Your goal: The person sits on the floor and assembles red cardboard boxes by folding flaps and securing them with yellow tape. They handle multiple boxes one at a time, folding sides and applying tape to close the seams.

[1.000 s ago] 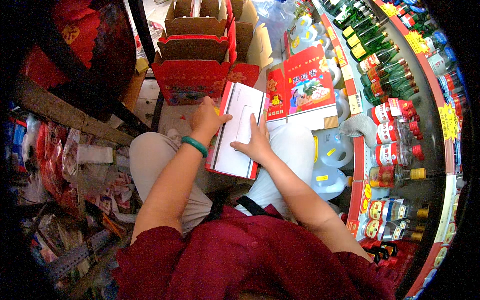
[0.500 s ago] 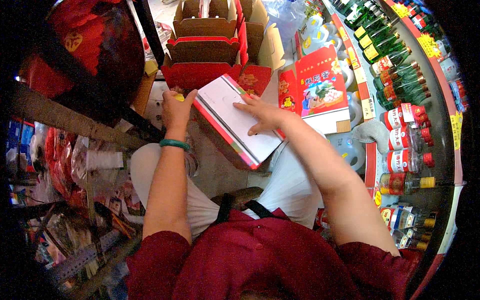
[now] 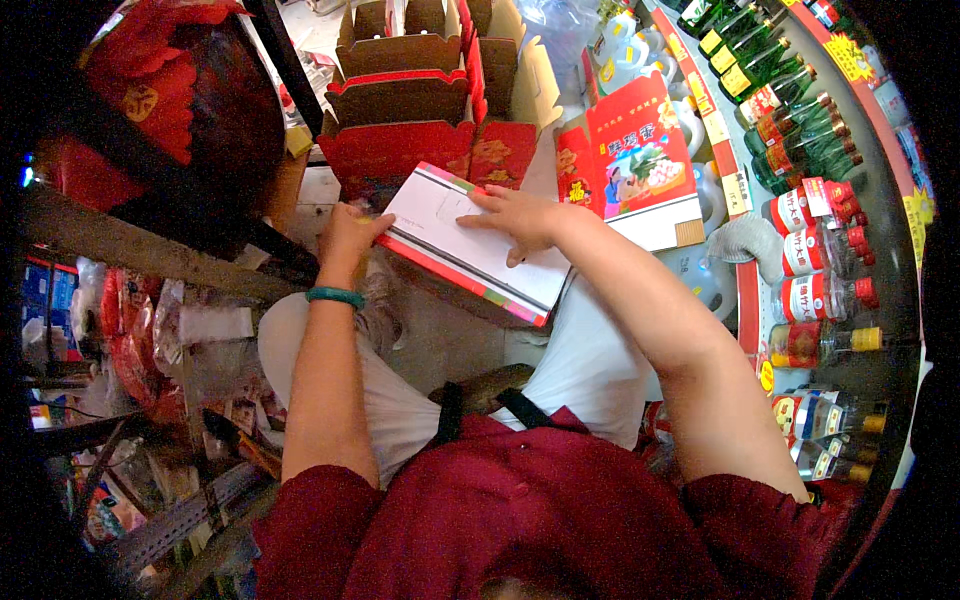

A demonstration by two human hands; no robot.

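Observation:
A flat-sided carton [image 3: 450,242] with a white top panel and red edges lies slanted in front of my knees. My right hand [image 3: 522,218] rests on the white panel, fingers spread and palm down. My left hand [image 3: 346,240], with a green bangle at its wrist, is at the carton's left end. Its fingers are curled in and the thumb reaches to the carton's corner. What is inside those fingers is hidden; only a hint of yellow shows by the thumb.
Several open red cartons [image 3: 400,142] with brown insides stand just beyond. A printed red carton [image 3: 640,145] leans at the right against white jugs [image 3: 625,55]. Shelves of bottles [image 3: 800,250] line the right side. A dark metal frame [image 3: 130,245] and bagged goods fill the left.
The carton has turned flatter, its left end coming down toward me and its right end shifting right. My left hand has moved slightly nearer; the yellow thing in it is now mostly hidden.

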